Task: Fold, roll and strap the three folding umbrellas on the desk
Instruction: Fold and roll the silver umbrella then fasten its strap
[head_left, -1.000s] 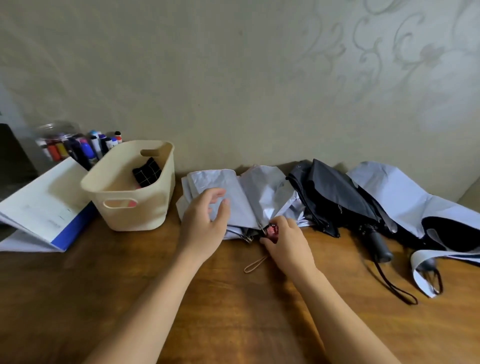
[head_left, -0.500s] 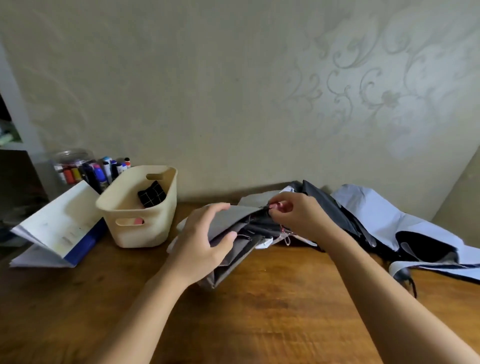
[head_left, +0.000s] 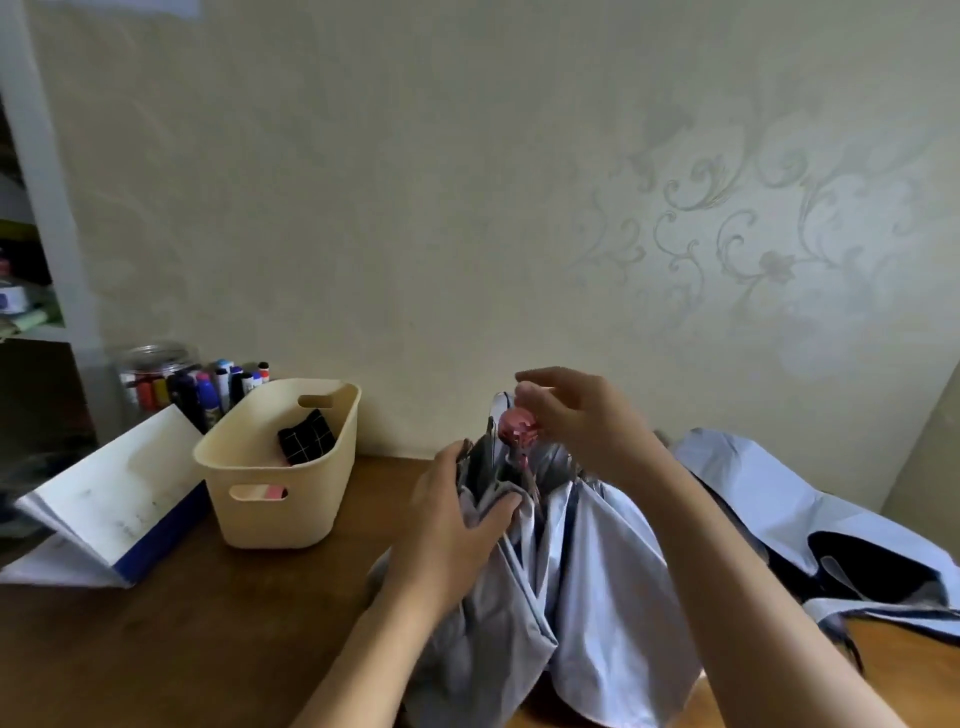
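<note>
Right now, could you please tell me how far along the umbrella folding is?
Nothing visible is strapped yet. In hand: the pale grey umbrella, canopy loose, the left hand gripping its folds, the right hand holding its pink handle. Left: rolling and strapping it, then the pale blue umbrella lying loose at right; the third is hidden.

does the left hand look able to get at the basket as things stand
Probably, but not straight away. The left hand grips the umbrella by its cloth, so it would have to let go first. The basket stands just to its left on the desk, with nothing between them.
</note>
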